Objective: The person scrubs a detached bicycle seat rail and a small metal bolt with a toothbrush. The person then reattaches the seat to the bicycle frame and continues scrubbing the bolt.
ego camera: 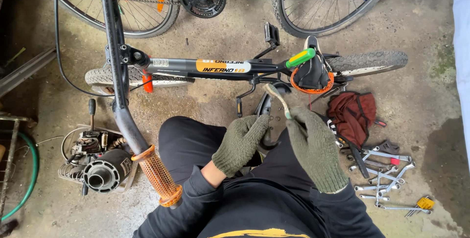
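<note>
Tyre lever (277, 98), pale and curved, sits just below the bike frame (215, 66), pinched in the right hand (313, 145) fingers. Left hand (242, 140), gloved too, curls its fingers round a dark part just beside it. Wrenches (384, 179) lie right of the bike frame's rear wheel, on the floor.

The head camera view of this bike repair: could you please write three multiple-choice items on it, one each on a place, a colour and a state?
1. Where do the wrenches lie?
A. on the concrete floor, to the person's right
B. on the bike frame
C. in the person's lap

2. What colour is the screwdriver handle by the saddle?
A. red
B. green with yellow
C. blue

3. What covers the left hand and right hand?
A. nothing
B. olive knit gloves
C. plastic bags

Answers: 1 A, they spread over the floor; 2 B, plainly green, yellow-tipped; 3 B, both are gloved.
</note>
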